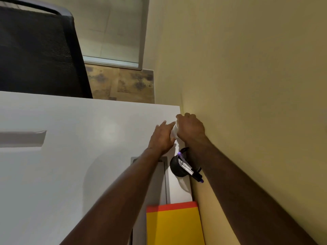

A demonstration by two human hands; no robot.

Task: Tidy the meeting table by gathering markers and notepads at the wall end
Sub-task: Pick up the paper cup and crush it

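Both my hands reach to the far corner of the white table [70, 138], where it meets the wall. My right hand [190, 127] is curled over a small white object [174, 132], apparently gripping it; what it is I cannot tell. My left hand [161, 138] lies flat beside it, fingers spread, touching the same white object. Behind my wrists a black cup [177, 167] lies against the wall with a marker [190, 169] sticking out of it. A yellow notepad with a red top band [174, 225] lies flat along the wall near me.
A grey cable hatch [162, 181] is set into the table beside the cup. A black mesh office chair [40, 50] stands at the table's far side. The yellow wall [247, 85] borders the table on the right. A glass panel and patterned floor show beyond.
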